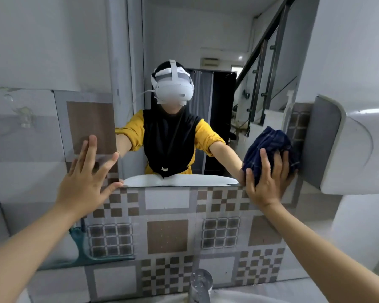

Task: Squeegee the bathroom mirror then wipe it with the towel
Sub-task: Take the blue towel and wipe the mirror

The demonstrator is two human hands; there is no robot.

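Observation:
The bathroom mirror (223, 51) hangs on the tiled wall and reflects a person in a yellow top with a white headset. My right hand (266, 182) presses a bunched dark blue checked towel (271, 147) against the mirror's lower right corner. My left hand (88, 180) lies flat with fingers spread on the wall tiles at the mirror's lower left corner, holding nothing. A teal squeegee (81, 248) rests against the wall below my left forearm, partly hidden by the arm.
A white wall dispenser (350, 147) juts out just right of the mirror, close to the towel. A chrome tap (200, 285) stands at the bottom centre above the sink edge. Patterned brown and grey tiles (167, 236) cover the wall below the mirror.

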